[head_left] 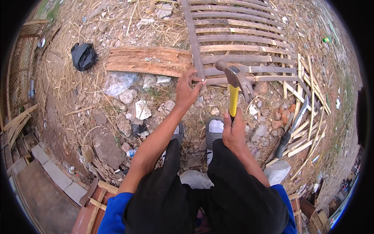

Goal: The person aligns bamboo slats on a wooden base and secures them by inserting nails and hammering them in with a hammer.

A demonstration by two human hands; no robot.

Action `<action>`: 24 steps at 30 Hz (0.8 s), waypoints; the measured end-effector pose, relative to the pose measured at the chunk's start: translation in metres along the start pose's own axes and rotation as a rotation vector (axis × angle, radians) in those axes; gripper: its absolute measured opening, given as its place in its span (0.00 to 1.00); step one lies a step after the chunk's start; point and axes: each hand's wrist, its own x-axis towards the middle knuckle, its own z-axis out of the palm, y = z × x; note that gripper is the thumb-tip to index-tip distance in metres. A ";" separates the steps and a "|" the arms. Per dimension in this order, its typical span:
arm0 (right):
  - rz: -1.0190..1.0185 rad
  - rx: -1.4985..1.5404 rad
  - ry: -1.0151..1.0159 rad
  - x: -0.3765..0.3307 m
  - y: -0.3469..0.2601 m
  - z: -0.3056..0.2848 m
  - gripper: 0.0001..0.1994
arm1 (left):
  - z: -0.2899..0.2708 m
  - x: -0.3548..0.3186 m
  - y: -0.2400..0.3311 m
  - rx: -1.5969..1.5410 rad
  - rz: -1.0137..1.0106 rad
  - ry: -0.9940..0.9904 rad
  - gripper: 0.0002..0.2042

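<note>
My right hand (pixel 235 132) is wrapped round the black grip of a claw hammer (pixel 233 95) with a yellow handle. The hammer's dark, worn head is raised in front of the slatted frame (pixel 237 38), made of thin wooden or bamboo strips fixed to side rails. At the near left corner of that frame is my left hand (pixel 188 90), its thumb and forefinger pinched against the rail's end. What is between those fingertips is too small to make out. Left of this hand lies a rough, weathered plank (pixel 130 60) with a small heap of nails (pixel 152 60) on it.
Loose strips (pixel 306 134) and a dark-handled machete (pixel 293 126) lie at the right. A black plastic bag (pixel 83 57) and a clear plastic bag (pixel 119 82) sit at the left. Stones, rubble and dry straw cover the ground. A pale rock (pixel 277 171) stands beside my right knee.
</note>
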 end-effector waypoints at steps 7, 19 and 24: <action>0.092 -0.077 -0.096 0.009 -0.002 -0.005 0.10 | -0.006 0.003 0.003 -0.026 -0.097 -0.012 0.25; 0.074 -0.055 -0.076 -0.002 0.007 0.007 0.10 | -0.003 -0.010 0.009 -0.064 -0.163 -0.038 0.23; 0.000 -0.006 0.008 -0.001 0.002 0.005 0.10 | 0.002 -0.007 -0.005 -0.044 -0.094 -0.014 0.23</action>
